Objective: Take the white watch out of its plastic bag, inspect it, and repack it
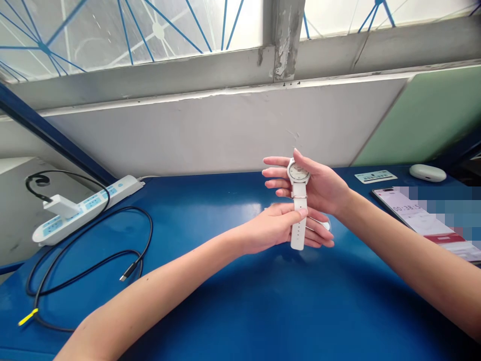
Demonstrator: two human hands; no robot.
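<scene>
A white watch (298, 173) is held over the blue desk (233, 306) — its strap (298, 236) pinched between thumb and fingers of the left hand (278, 223). Its dial end is set before the right hand (326, 185), whose fingers are spread — palm turned inward.

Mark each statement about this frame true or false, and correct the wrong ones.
1. The left hand grips the white strap of a watch. True.
2. The right hand is on the power strip. False: the right hand is at the watch's round case.
3. A white adapter is plugged into the power strip. True.
4. The black cable's loose connector is plugged into the phone. False: the connector lies on the blue table, at the other side from the phone.
5. The printed card lies beyond the phone. True.
</scene>
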